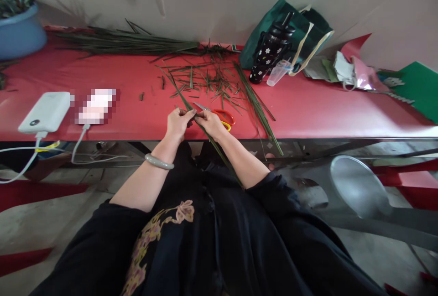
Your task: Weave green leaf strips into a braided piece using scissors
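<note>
Between my two hands runs a long green leaf strip, slanting from the upper left down past my right wrist to my lap. My left hand, below a bangle, pinches it between thumb and fingers. Close beside it, my right hand grips the same strip; the fingertips of both hands nearly meet. Scissors with orange and yellow handles lie on the red table, partly hidden behind my right hand. Short leaf scraps are scattered just beyond my hands.
Long leaves lie in a pile at the back and a bundle on the right. A patterned black tumbler, a plastic cup and a green bag stand behind. A corded power bank and blue pot are left.
</note>
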Action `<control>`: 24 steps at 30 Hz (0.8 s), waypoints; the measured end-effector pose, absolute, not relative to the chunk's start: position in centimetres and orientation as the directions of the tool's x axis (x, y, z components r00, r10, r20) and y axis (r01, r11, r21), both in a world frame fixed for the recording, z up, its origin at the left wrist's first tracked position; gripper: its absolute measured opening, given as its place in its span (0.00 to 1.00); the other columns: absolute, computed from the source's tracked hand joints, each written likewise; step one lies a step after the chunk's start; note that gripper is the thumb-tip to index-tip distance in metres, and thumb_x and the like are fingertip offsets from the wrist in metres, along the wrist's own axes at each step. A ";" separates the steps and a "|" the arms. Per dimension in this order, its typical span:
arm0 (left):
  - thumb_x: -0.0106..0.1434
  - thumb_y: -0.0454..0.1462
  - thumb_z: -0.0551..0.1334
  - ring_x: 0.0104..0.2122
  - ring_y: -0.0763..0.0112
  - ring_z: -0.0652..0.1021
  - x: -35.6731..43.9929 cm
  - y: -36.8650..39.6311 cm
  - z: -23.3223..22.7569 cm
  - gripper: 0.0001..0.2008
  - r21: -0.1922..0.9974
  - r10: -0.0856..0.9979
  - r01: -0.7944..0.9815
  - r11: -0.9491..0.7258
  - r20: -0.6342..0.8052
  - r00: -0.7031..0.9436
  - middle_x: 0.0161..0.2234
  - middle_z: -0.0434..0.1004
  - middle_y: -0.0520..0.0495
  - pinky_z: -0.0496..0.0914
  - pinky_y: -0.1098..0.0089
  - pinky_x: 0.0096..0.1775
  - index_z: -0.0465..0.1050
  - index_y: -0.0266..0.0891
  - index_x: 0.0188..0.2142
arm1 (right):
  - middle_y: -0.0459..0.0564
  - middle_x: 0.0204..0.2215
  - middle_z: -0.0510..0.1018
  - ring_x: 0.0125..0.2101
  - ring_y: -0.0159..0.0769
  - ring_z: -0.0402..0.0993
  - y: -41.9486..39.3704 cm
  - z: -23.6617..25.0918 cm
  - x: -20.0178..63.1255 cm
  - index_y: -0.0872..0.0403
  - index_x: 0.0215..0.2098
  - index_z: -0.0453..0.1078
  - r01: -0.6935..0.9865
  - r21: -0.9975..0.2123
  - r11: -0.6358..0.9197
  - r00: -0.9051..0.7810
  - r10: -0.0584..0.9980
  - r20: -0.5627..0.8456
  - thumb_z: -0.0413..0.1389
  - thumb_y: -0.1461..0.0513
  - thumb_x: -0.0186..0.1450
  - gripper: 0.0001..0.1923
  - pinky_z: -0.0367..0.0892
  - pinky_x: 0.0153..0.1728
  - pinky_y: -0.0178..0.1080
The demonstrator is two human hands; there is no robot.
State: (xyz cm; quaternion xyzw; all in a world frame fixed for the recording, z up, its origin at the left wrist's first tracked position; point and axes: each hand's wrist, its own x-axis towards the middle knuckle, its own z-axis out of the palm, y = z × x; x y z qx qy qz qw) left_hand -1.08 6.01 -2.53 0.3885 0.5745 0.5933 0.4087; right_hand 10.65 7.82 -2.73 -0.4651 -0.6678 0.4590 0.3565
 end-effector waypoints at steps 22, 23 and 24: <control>0.44 0.34 0.65 0.20 0.78 0.70 -2.7 7.2 -2.8 0.11 0.952 0.892 -0.290 -0.098 -0.045 -0.449 0.19 0.66 0.55 0.68 0.73 0.27 0.62 0.36 0.23 | 0.41 0.19 0.64 0.22 0.26 0.60 6.7 -2.7 11.3 0.57 0.30 0.66 0.465 -0.868 0.174 -0.367 0.930 -0.011 0.51 0.57 0.56 0.11 0.55 0.25 0.32; 0.43 0.34 0.65 0.21 0.78 0.71 -2.9 7.3 -2.9 0.11 0.950 0.885 -0.290 -0.114 -0.036 -0.464 0.19 0.66 0.55 0.69 0.73 0.28 0.63 0.36 0.23 | 0.40 0.19 0.64 0.21 0.26 0.59 6.6 -2.7 11.3 0.57 0.30 0.66 0.465 -0.871 0.160 -0.367 0.930 -0.025 0.51 0.57 0.56 0.11 0.55 0.25 0.31; 0.43 0.33 0.65 0.21 0.78 0.71 -3.1 7.5 -2.9 0.10 0.948 0.878 -0.291 -0.126 -0.030 -0.477 0.19 0.67 0.55 0.69 0.73 0.28 0.63 0.36 0.23 | 0.40 0.19 0.64 0.21 0.26 0.59 6.5 -2.8 11.2 0.57 0.30 0.65 0.465 -0.872 0.153 -0.367 0.930 -0.032 0.51 0.57 0.56 0.11 0.55 0.25 0.31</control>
